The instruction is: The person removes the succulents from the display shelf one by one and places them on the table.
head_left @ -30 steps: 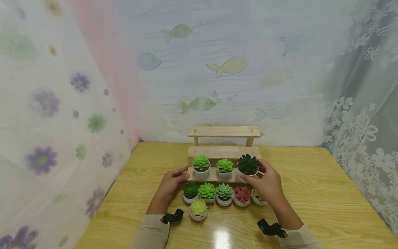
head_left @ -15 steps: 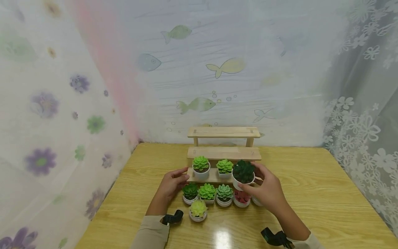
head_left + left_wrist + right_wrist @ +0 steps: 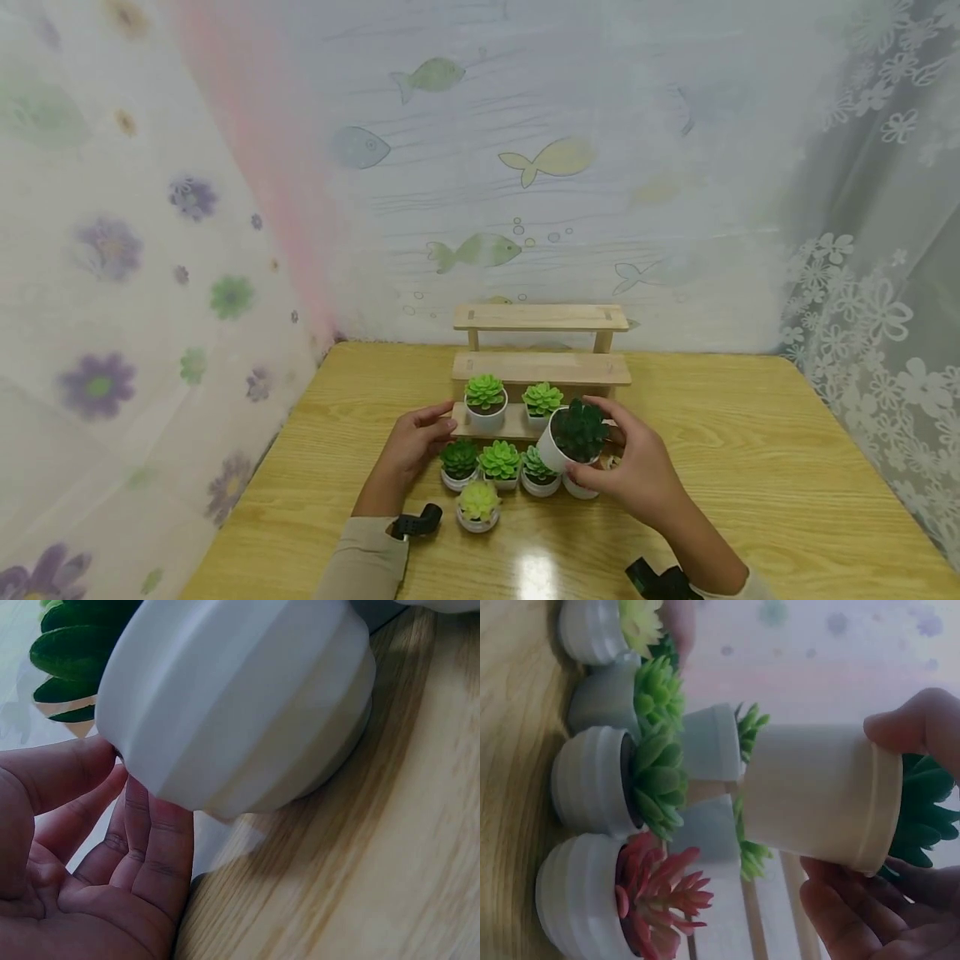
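Note:
My right hand [image 3: 637, 462] grips a white pot with a dark green succulent [image 3: 581, 429], held up and tilted in front of the stand's lowest tier. In the right wrist view, the thumb and fingers hold this smooth pot [image 3: 817, 795] near its rim. My left hand [image 3: 412, 442] holds the left end of the wooden tiered plant stand [image 3: 540, 318], thumb toward the front. A ribbed white pot [image 3: 247, 705] hides part of those fingers in the left wrist view. Two bright green succulents [image 3: 486, 398] stand on the lowest tier.
Before the stand is a row of potted succulents: dark green [image 3: 459, 461], bright green [image 3: 500, 461], pale green [image 3: 536, 472] and red [image 3: 664, 892], plus another mostly hidden by my right hand. A yellow-green succulent [image 3: 478, 503] stands nearer on the wooden table [image 3: 750, 467]. Patterned curtains surround it.
My right hand has lifted the dark green succulent from the right end of the lowest tier and brought it forward and left, tilting it. The left hand has stayed put.

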Demonstrator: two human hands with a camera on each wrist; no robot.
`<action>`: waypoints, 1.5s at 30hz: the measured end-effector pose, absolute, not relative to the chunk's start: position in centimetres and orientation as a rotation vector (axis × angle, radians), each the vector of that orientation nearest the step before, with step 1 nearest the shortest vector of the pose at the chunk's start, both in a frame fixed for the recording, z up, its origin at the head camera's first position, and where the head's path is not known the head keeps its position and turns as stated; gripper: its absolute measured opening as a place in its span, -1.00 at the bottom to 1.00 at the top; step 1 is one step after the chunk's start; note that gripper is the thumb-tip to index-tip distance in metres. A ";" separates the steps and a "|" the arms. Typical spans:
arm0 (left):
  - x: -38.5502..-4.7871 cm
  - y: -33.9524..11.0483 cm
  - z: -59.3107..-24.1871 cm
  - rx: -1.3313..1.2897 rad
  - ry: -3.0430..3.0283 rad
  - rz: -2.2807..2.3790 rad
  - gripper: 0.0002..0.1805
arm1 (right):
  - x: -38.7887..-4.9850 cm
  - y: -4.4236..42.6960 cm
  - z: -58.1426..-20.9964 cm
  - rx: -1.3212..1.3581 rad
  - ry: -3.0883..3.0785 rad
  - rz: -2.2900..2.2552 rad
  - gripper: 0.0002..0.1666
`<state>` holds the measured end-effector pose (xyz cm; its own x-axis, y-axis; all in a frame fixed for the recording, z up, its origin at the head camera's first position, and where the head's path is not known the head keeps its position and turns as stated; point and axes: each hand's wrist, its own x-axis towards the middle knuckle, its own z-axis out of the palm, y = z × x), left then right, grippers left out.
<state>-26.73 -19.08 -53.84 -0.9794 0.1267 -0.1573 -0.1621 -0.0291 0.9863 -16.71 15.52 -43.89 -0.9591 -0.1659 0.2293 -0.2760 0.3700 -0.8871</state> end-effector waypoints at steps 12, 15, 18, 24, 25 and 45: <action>-26.9 -19.0 -53.7 -0.039 2.020 2.133 -0.47 | -15.5 14.6 -43.4 0.572 -2.567 1.549 0.00; -26.9 -19.0 -53.7 -0.034 2.015 2.136 -0.48 | -15.3 14.5 -43.4 0.576 -2.615 1.477 0.00; -26.9 -19.0 -53.7 -0.032 2.024 2.124 -0.47 | -15.2 14.4 -43.4 0.608 -2.636 1.482 -0.02; -26.8 -19.0 -53.8 -0.029 2.023 2.117 -0.46 | -15.1 14.0 -43.6 0.674 -2.638 1.536 -0.07; -26.9 -19.0 -53.8 -0.030 2.020 2.120 -0.46 | -15.0 13.9 -43.7 0.680 -2.643 1.552 -0.07; -26.7 -19.1 -53.8 -0.017 2.013 2.113 -0.43 | -15.2 12.2 -45.7 0.868 -2.885 1.085 -0.12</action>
